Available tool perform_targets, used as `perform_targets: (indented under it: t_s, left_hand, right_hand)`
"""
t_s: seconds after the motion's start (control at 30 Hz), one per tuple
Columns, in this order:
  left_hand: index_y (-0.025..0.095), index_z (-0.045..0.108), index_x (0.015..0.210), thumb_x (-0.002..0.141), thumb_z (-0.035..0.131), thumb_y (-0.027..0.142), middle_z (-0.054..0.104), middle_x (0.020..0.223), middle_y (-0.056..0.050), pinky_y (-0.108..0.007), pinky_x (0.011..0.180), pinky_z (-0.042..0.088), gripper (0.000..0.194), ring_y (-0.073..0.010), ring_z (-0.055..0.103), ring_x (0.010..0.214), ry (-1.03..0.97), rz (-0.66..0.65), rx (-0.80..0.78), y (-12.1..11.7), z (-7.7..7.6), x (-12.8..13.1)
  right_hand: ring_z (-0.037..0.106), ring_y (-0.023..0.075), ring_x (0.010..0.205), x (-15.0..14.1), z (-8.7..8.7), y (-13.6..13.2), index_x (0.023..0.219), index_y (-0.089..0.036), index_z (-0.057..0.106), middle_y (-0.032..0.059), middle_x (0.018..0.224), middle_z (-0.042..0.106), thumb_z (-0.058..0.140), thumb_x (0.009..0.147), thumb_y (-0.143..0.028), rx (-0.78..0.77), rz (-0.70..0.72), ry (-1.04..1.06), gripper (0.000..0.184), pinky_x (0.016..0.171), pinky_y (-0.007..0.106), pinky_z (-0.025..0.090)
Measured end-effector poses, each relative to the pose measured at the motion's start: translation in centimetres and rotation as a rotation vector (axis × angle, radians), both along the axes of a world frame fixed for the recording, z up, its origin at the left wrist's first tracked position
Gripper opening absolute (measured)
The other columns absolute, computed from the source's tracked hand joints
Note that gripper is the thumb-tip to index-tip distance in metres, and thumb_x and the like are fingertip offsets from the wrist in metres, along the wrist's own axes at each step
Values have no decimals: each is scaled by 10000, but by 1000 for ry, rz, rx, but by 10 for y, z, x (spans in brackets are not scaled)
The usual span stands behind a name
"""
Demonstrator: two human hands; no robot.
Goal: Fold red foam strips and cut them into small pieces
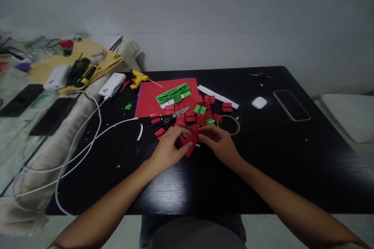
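Note:
Between my two hands is a piece of red paper (191,142), tilted just above the black table. My left hand (171,144) grips its left side, thumb along the lower edge and fingers curled above. At the right edge, the thumb and fingers of my right hand (220,143) pinch the same paper. Small folded red paper pieces (190,116) and a few green ones (200,109) lie piled just beyond. Black-handled scissors (171,118) rest on the pile, blades partly apart. A roll of tape (239,126) lies beyond my right hand.
Behind the pile, a red sheet (146,97) carries long folded green paper strips (173,93). A yellow glue gun (138,79) and white power bank (112,85) sit left, with white cables (99,124) crossing the table. Rightward are a white earphone case (259,102) and a phone (291,105).

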State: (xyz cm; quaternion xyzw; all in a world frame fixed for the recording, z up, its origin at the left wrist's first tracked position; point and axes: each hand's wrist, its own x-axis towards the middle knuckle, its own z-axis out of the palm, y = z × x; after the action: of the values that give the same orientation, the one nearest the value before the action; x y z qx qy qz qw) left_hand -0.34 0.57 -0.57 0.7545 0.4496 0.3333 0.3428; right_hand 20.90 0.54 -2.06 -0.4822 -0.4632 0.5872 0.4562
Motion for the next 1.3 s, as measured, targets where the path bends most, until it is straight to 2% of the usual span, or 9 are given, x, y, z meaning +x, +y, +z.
perform_targets:
  t_s: [0.2,0.33,0.47,0.6,0.73,0.8,0.93,1.13,1.3]
  left_hand:
    - [214,652,1149,887,709,196,642,846,7,-272,718,470,269,-142,593,764,-149,36,-215,-2,-4,0]
    - [197,644,1149,905,707,239,672,871,-17,-274,714,488,255,-147,633,777,-255,31,-327,-3,-4,1]
    - [209,640,1161,922,694,231,711,960,-43,-305,807,536,246,-171,689,885,-258,18,-270,-4,-4,2]
    - [216,639,1166,968,645,238,723,995,-52,-296,776,552,200,-171,700,882,-168,8,-185,-5,-4,1]
    - [220,651,1138,978,638,241,709,944,-30,-270,705,539,162,-160,683,817,-40,0,-85,-7,-1,0]
    - [225,640,1162,953,696,277,708,947,-23,-276,713,542,222,-164,681,812,12,-11,-50,-7,1,0]
    - [234,588,1264,904,774,280,724,1124,-60,-334,856,568,408,-210,711,991,40,-55,14,-5,2,1]
    - [228,594,1268,941,693,188,733,1097,-61,-340,859,569,343,-204,721,965,15,-34,23,-2,-4,-2]
    - [216,629,1237,955,662,206,737,1096,-66,-322,806,567,285,-205,718,946,-8,-23,-13,-2,-4,-2]
  right_hand:
    - [765,242,1024,0,-2,-2,1013,-223,752,66,1052,804,890,750,-352,46,13,-1,324,972,416,615]
    - [773,255,1025,-1,0,-5,1059,-234,777,72,1076,813,875,769,-344,45,47,-42,325,964,424,618]
    - [779,255,950,-1,1,-6,1021,-259,815,58,1027,824,822,823,-352,87,40,-140,219,913,422,621]
    - [762,243,893,-1,1,-5,958,-258,823,52,973,808,805,835,-358,146,-5,-189,159,835,394,628]
    - [750,229,790,0,3,-3,944,-235,806,46,893,795,832,807,-412,40,-13,-105,225,734,373,643]
    - [750,224,792,1,4,-2,960,-227,799,44,894,797,850,789,-421,3,-7,-67,263,743,369,646]
    - [745,212,817,2,5,1,961,-218,795,43,912,797,870,765,-415,-9,-16,-33,288,764,356,642]
    - [748,230,881,1,2,1,974,-222,784,52,963,796,873,749,-389,-25,-26,16,294,769,364,646]
    - [746,233,962,1,1,0,1029,-236,782,51,1023,795,852,756,-301,27,-20,19,289,843,371,632]
